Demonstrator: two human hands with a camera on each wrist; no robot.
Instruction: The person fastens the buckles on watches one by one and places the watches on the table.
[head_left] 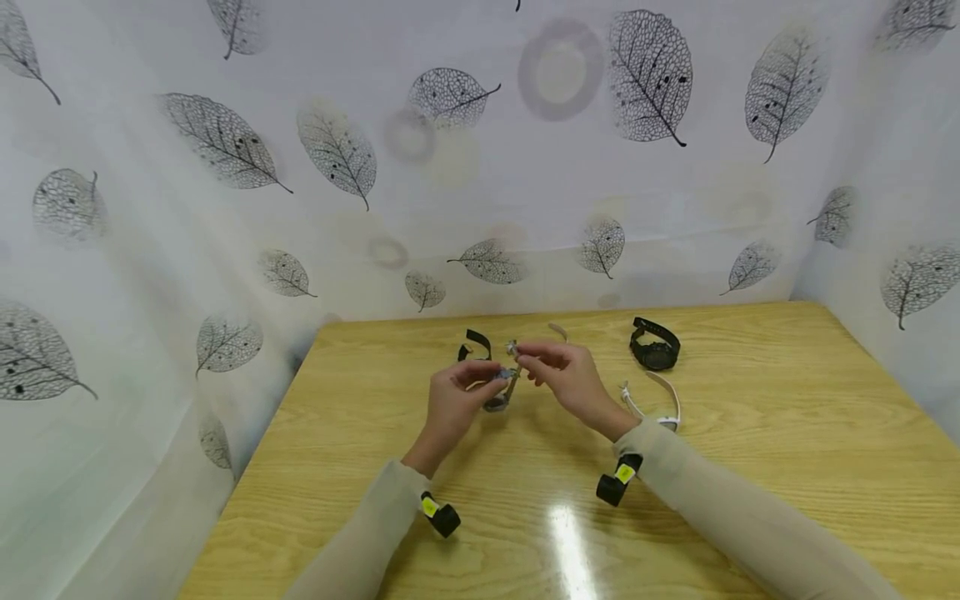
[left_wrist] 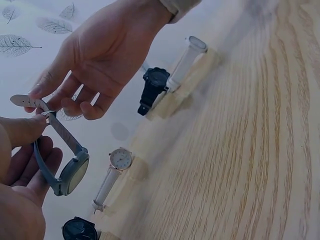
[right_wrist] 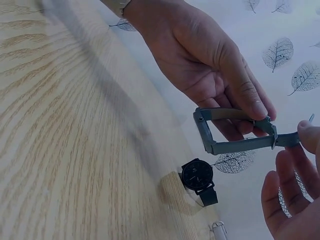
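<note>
Both hands hold a grey watch (left_wrist: 70, 172) above the worktop (head_left: 750, 467), mid-table. Left hand (head_left: 453, 400) grips the strap near the case, thumb on top; right hand (head_left: 566, 375) pinches the strap end. Black watch (head_left: 655, 344) and white watch (head_left: 656, 400) lie to the right, another black watch (right_wrist: 198, 179) behind.

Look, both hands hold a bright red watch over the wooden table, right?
Not red. The watch is grey-blue, as the left wrist view shows. The left hand and the right hand do both hold it by its strap over the wooden table.
</note>
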